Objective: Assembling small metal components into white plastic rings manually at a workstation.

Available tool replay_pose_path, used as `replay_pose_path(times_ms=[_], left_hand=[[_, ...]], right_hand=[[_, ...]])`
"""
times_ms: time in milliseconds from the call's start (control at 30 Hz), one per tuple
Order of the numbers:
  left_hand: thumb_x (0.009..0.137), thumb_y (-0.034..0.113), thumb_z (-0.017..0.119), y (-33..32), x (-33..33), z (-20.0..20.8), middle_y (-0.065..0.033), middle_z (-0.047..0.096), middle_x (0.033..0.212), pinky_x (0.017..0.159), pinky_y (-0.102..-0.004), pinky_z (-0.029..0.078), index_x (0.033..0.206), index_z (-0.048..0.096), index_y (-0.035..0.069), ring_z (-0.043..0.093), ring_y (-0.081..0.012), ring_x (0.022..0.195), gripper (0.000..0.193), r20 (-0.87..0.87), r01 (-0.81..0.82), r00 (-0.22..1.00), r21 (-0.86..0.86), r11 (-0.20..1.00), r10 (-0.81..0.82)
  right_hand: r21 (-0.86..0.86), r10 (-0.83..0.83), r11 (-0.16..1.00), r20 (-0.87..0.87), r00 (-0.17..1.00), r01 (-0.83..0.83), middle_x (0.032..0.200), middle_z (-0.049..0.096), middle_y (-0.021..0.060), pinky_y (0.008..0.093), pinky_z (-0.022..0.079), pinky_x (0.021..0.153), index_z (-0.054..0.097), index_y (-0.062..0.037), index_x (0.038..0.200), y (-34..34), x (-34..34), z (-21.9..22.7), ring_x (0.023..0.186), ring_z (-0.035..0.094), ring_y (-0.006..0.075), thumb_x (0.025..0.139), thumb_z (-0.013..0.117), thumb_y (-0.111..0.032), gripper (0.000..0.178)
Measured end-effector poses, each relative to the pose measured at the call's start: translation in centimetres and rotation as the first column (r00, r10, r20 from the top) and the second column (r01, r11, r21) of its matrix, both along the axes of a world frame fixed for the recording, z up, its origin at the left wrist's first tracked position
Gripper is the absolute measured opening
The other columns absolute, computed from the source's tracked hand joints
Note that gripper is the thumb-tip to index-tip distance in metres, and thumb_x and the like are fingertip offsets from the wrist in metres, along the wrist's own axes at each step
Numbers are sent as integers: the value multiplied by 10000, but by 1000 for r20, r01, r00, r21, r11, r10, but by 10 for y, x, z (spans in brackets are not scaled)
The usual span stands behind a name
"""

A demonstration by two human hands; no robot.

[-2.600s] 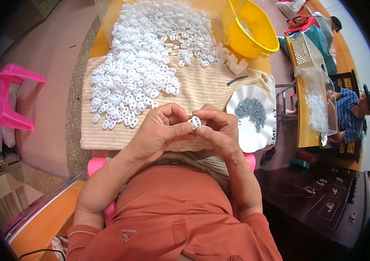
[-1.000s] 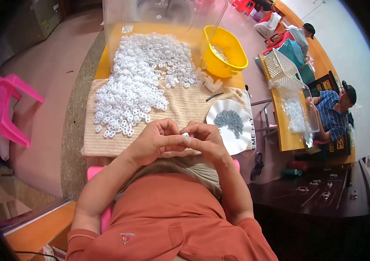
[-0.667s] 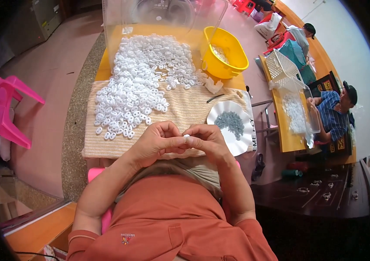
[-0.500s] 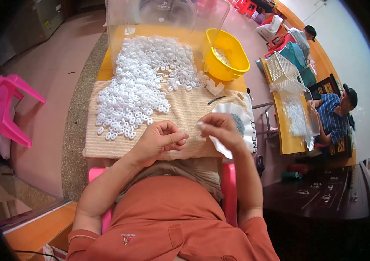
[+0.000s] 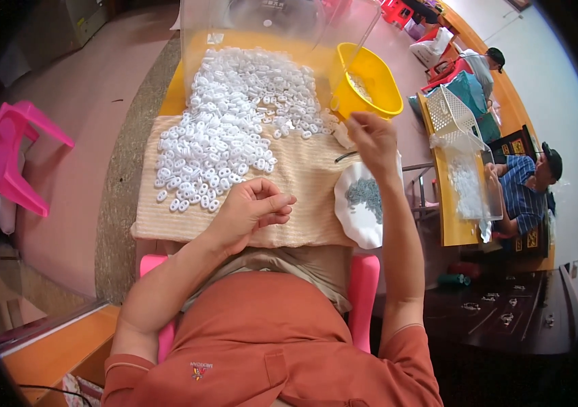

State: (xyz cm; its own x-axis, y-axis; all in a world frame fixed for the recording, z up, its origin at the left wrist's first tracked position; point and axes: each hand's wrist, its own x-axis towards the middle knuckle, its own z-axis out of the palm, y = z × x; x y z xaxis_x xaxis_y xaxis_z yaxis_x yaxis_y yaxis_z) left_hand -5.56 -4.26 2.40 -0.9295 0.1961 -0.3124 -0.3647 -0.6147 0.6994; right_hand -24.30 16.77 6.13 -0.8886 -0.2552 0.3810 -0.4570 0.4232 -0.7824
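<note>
My left hand hovers over the near part of the striped cloth, thumb and fingertips pinched together; anything between them is too small to make out. Raised further out, my right hand is by the near side of the yellow basin, fingers curled in. Whatever it may hold is hidden. Left of the hands spreads a big heap of small white oval pieces with two holes. A white scalloped dish under my right forearm contains small grey-blue pieces.
A clear plastic bin stands behind the heap. A thin black stick lies near the dish. Pink stool at left. On the right, a person sits at another table with white pieces and a white basket.
My right hand has moved up and away, from above the cloth beside my left hand to the yellow basin. My left hand stays pinched in nearly the same place.
</note>
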Motion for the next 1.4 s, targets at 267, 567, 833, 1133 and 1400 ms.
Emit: replay_pose_path(times_ms=[267, 567, 833, 1133, 1400], left_hand=[[858, 105, 698, 4, 1, -1, -54, 645, 845, 677, -247, 549, 868, 591, 36, 626, -105, 741, 127, -21, -33, 999, 33, 999, 34], [871, 125, 686, 4, 1, -4, -46, 658, 868, 694, -242, 556, 874, 591, 54, 637, -103, 758, 118, -24, -45, 999, -25, 999, 44], [858, 106, 699, 6, 2, -5, -45, 642, 836, 677, -233, 553, 862, 590, 35, 626, -102, 731, 131, -53, -92, 994, -3, 996, 92], [861, 99, 697, 14, 7, -6, -41, 637, 789, 660, -226, 516, 844, 588, 22, 597, -78, 699, 134, -160, -135, 980, -81, 988, 121], [873, 68, 672, 13, 11, 0, -54, 647, 845, 669, -201, 482, 843, 575, 3, 563, -49, 717, 120, -232, -124, 970, -216, 968, 72]], right_hand=[[378, 284, 878, 83, 955, -294, 836, 670, 90, 265, 503, 670, 680, 17, 966, -42, 53, -9, 730, 627, 133, 825, 698, -83, 173], [-164, 399, 913, 183, 898, -373, 865, 640, 65, 229, 502, 720, 643, 51, 1020, -39, 104, 64, 800, 614, 108, 857, 636, 31, 164], [157, 462, 879, -50, 886, -450, 804, 635, 119, 285, 474, 655, 618, 26, 907, -21, 163, 63, 704, 606, 201, 776, 660, 52, 140], [517, 291, 841, -180, 939, -162, 827, 652, 151, 303, 500, 569, 603, 5, 948, 29, 200, 1, 667, 643, 260, 735, 711, 46, 243], [667, 182, 745, -183, 966, -14, 889, 611, 161, 370, 507, 625, 595, -1, 984, 96, 247, -38, 768, 617, 328, 729, 651, 66, 269]])
